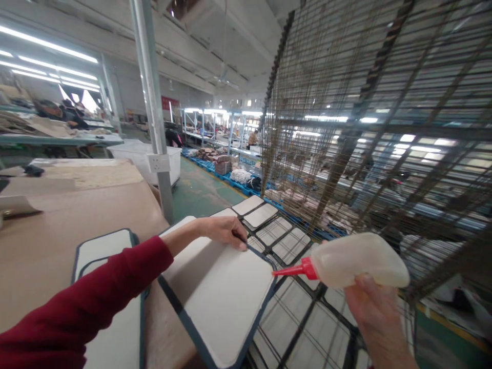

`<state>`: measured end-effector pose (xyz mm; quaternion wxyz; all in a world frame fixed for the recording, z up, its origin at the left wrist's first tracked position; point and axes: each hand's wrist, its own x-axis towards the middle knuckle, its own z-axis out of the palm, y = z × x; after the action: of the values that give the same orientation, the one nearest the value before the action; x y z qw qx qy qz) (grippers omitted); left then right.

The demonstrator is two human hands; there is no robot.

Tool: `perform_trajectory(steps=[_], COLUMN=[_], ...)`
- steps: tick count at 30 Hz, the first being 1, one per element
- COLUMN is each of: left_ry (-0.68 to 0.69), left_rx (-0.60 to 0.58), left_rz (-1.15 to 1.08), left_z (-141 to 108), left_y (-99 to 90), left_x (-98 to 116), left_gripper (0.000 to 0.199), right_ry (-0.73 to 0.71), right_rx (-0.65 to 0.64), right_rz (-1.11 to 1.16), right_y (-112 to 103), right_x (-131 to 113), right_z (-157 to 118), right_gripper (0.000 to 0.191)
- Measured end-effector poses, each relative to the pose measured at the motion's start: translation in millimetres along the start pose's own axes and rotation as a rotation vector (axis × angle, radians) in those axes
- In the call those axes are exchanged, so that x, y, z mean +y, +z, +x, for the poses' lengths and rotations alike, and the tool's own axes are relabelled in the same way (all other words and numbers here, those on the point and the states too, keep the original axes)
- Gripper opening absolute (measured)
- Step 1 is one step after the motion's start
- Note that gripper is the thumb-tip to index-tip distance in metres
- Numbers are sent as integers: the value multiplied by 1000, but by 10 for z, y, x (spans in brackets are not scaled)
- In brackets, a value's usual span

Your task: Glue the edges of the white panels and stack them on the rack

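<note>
A white panel with a dark blue edge (226, 302) lies tilted in front of me, partly over the table's edge and the rack. My left hand (226, 231) grips its far edge, fingers closed over the dark border. In my right hand (374, 302) is a translucent squeeze bottle (357, 259) with a red nozzle, held on its side. The red tip points left and meets, or nearly meets, the panel's right corner; I cannot tell if it touches. More white panels with dark edges (103, 246) lie on the table to the left, partly behind my left sleeve.
A wire rack shelf (303, 328) holding several white panels spreads below and to the right. Raised wire shelves (346, 102) lean overhead at right. A metal post (151, 92) with a socket stands beyond the brown table (96, 200), near a white bin (172, 164). People sit at far tables.
</note>
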<state>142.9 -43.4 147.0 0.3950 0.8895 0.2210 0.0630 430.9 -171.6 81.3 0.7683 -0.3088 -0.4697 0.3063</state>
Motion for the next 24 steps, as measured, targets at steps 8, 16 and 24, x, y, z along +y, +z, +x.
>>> perform_trajectory(steps=[8, 16, 24], left_ry=[-70, -142, -207], left_rx=[98, 148, 183], left_rz=[-82, -192, -284], left_z=[-80, -148, -241], left_y=[147, 278, 425], left_x=[-1, -5, 33], left_gripper=[46, 47, 45], right_ry=[-69, -9, 44], right_rx=[108, 78, 2], right_rz=[42, 60, 113], right_y=[31, -32, -66], right_x=[-18, -10, 9], right_z=[71, 28, 14], right_gripper=[55, 56, 62])
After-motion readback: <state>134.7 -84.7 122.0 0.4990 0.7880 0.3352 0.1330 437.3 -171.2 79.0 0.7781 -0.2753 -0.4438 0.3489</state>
